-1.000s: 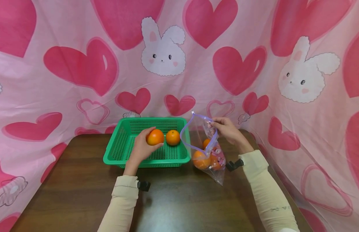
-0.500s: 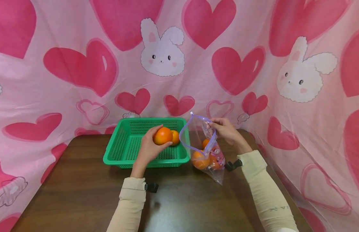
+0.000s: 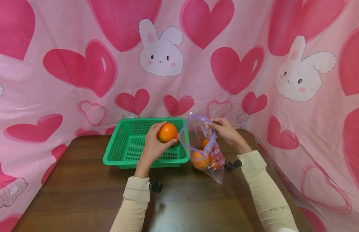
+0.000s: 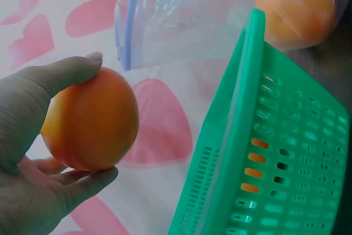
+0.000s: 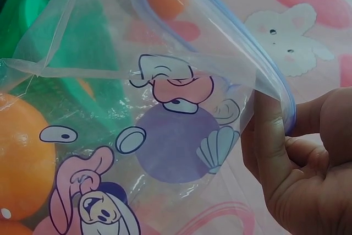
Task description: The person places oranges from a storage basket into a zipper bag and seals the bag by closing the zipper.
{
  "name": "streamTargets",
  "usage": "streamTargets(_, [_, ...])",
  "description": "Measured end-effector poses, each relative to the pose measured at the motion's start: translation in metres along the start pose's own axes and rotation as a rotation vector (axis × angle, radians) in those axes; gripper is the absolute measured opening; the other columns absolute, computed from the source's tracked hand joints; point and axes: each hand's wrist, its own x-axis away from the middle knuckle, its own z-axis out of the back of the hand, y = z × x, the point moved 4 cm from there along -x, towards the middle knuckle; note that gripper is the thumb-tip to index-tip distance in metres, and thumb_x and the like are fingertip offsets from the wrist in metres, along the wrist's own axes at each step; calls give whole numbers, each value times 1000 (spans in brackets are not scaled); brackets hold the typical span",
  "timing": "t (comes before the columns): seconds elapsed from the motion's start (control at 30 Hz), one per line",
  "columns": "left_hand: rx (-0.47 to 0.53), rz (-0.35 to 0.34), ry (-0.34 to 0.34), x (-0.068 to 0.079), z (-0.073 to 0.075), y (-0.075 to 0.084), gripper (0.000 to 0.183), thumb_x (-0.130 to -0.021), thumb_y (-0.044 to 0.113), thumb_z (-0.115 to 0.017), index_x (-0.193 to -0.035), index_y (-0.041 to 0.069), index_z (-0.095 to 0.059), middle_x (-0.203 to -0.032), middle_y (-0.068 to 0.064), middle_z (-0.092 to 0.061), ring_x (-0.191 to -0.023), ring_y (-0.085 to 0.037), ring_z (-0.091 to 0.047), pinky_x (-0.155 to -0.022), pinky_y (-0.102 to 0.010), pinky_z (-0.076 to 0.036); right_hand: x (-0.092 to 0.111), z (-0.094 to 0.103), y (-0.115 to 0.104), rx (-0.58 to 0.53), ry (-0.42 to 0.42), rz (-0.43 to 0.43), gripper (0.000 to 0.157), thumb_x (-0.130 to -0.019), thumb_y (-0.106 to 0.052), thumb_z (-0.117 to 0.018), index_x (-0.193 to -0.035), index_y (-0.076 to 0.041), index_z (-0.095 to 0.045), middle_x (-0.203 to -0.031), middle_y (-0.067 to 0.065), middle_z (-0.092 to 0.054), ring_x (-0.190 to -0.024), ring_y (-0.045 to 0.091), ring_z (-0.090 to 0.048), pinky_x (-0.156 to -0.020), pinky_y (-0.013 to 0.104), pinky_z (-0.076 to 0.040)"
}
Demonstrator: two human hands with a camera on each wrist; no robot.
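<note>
My left hand [image 3: 154,145] grips an orange [image 3: 168,132] between thumb and fingers, raised above the green basket [image 3: 125,161]. In the left wrist view the held orange [image 4: 96,122] is apart from the basket's rim. Behind it, a second orange in the basket is mostly hidden; slivers of orange show through the basket's slots. My right hand [image 3: 227,131] pinches the rim of a clear zip bag [image 3: 197,129] with a purple edge, its mouth spread toward the basket. Several oranges [image 3: 200,160] lie in the bag. A cartoon print [image 5: 181,89] covers its side in the right wrist view.
The basket and bag stand side by side on a dark wooden table [image 3: 89,193]. A pink cloth [image 3: 124,71] with hearts and rabbits hangs behind and along the right side. Each wrist wears a black strap mount [image 3: 233,165].
My left hand has carried the orange right and slightly up, toward the bag's mouth, and now covers most of the second orange. The right hand and bag have hardly moved.
</note>
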Motion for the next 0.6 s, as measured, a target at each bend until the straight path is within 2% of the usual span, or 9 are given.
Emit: streamTargets(0.6, [10, -28, 6, -9, 1, 16, 73, -81, 29, -87, -146, 20, -55, -138, -9, -52, -121, -28, -53, -94, -51, -57, -2, -3, 3, -9, -11, 3, 27, -107, -6, -45, -116, 19, -52, -79, 0, -63, -62, 6, -59, -54, 21, -54])
